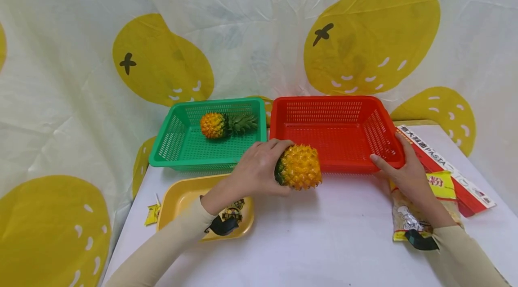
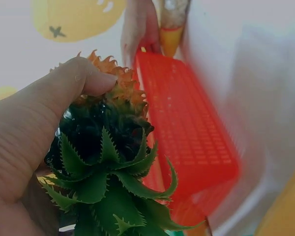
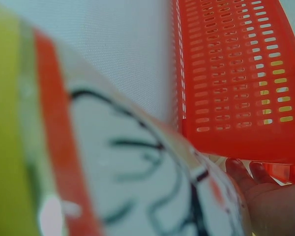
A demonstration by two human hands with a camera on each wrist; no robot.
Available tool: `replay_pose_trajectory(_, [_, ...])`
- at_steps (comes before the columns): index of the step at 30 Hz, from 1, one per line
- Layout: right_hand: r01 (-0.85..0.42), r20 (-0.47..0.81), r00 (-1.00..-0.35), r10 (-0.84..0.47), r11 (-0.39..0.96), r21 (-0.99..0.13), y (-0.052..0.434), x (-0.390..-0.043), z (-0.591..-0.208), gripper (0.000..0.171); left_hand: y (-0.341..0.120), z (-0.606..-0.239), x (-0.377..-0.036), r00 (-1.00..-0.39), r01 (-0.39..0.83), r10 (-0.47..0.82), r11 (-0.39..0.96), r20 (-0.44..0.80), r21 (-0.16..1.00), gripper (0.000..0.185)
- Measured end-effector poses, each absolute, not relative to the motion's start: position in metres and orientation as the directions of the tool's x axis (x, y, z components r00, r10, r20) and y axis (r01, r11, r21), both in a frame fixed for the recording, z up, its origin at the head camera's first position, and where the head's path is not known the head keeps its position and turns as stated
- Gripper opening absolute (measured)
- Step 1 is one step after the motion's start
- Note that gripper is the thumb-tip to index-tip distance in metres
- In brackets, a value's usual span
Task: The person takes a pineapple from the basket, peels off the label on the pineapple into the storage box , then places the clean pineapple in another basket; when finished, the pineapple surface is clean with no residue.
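Note:
My left hand [image 1: 263,165] grips a small orange-yellow pineapple [image 1: 301,168] above the table, close to the front rim of the red basket [image 1: 336,168]. In the left wrist view, the thumb lies across the pineapple's body, and its spiky green leaves [image 2: 113,196] point back toward the wrist. At the basket's right end, my right hand [image 1: 408,174] holds the rim, the thumb over the front corner and the fingers along the outside. A second pineapple [image 1: 214,125] lies on its side in the green basket [image 1: 166,161], leaves to the right.
In front of the green basket sits a yellow tray [image 1: 178,188] with a dark printed packet [image 1: 234,213], partly behind my left forearm. A small yellow wrapper [image 1: 152,214] lies to its left. Beneath my right forearm are a clear-and-yellow food bag [image 1: 404,215] and a red pasta box [image 1: 465,188].

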State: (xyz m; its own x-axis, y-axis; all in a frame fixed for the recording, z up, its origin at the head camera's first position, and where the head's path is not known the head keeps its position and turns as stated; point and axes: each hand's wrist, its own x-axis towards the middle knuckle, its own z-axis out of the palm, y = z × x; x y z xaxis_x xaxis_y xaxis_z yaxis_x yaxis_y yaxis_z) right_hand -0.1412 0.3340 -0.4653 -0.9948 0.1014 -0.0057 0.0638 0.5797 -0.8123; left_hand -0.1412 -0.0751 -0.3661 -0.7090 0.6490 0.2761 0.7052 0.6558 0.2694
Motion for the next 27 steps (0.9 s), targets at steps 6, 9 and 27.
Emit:
replay_pose_trajectory(6, [0.061,-0.006,-0.995,0.099,0.571,-0.819,0.334,-0.141,-0.466,0.109,-0.086,-0.359,-0.15,-0.727,0.686,0.634,0.68,0.263,0.258,0.1])
replay_pose_trajectory(9, [0.061,-0.005,-0.995,0.1,0.571,-0.818,0.334,-0.141,-0.466,0.109,-0.093,-0.355,-0.156,-0.734,0.679,0.623,0.682,0.27,0.274,0.1])
replay_pose_trajectory(27, [0.051,0.01,-0.995,0.099,0.591,-0.805,0.337,-0.142,-0.469,0.109,-0.142,-0.337,-0.193,-0.761,0.648,0.607,0.689,0.231,0.325,0.096])
